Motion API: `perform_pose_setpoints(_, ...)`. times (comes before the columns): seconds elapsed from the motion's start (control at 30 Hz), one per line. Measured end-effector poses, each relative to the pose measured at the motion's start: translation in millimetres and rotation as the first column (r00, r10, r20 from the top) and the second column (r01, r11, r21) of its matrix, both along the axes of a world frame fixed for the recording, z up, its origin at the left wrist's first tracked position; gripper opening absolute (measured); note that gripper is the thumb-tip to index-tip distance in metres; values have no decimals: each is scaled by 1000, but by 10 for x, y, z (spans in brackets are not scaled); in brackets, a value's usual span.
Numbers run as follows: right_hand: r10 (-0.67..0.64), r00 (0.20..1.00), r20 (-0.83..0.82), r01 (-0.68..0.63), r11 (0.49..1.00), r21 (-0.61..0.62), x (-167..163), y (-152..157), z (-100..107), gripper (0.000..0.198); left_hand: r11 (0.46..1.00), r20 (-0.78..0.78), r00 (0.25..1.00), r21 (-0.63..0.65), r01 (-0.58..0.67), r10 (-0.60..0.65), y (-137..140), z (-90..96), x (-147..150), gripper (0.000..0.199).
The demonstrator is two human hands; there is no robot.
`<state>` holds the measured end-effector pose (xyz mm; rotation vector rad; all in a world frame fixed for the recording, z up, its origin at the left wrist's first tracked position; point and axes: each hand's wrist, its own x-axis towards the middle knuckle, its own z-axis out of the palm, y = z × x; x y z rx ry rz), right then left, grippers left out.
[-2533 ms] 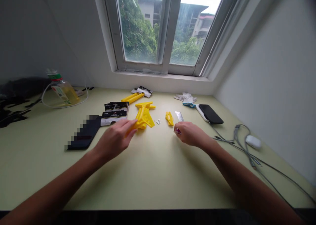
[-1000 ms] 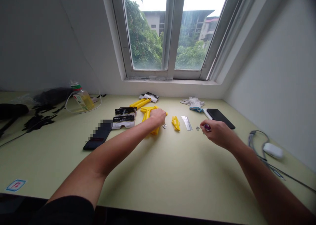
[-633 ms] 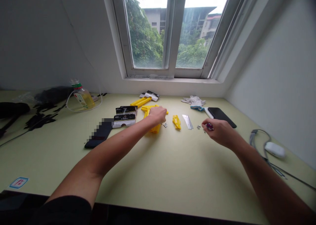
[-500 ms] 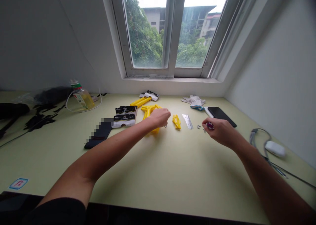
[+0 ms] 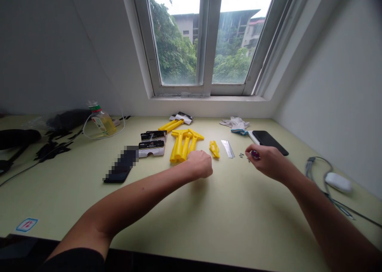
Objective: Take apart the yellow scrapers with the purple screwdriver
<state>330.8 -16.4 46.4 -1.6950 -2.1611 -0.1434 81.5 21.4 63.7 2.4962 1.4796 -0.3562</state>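
Note:
My left hand (image 5: pixel 200 164) is closed low over the table, just in front of several yellow T-shaped scraper handles (image 5: pixel 179 145) lying side by side. Its fingertips are turned away, so whatever they hold is hidden. On the right, my right hand (image 5: pixel 268 162) is wrapped round a small tool with a round purple handle end (image 5: pixel 255 155); the rest of this tool cannot be seen. Small metal screws (image 5: pixel 241 155) lie just left of that hand. Between my hands are a yellow plastic piece (image 5: pixel 214 149) and flat silver blades (image 5: pixel 227 149).
Black-and-white packaging cards (image 5: pixel 151 147) and a dark phone-like slab (image 5: pixel 121 170) lie at left. Behind are two yellow handles (image 5: pixel 171 125) and a glove (image 5: pixel 235 124). A black phone (image 5: pixel 270 141), grey cable (image 5: pixel 310 170) and white case (image 5: pixel 338 182) are at right; a bottle (image 5: pixel 103 120) stands far left.
My left hand has come away from the yellow handles, toward me and slightly right, uncovering them. My right hand stays nearly in place with its tool. The view has shifted slightly.

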Motion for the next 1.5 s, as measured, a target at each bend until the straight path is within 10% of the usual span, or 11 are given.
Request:
perform_pose_setpoints(0.67, 91, 993, 69, -86, 994, -72, -183, 11, -5, 20, 968, 213, 976, 236, -88, 37, 699, 384, -645, 39)
perform_pose_setpoints(1.1, 511, 835, 204, -401, 819, -411, -1332, 735, 48, 46, 858, 208, 896, 267, -438, 393, 1567, 432, -1341, 35)
perform_pose_setpoints(1.5, 459, 851, 255, -335, 849, -408, -1288, 692, 3, 32, 926, 192, 936, 180, -331, 296, 1656, 397, -1093, 31)
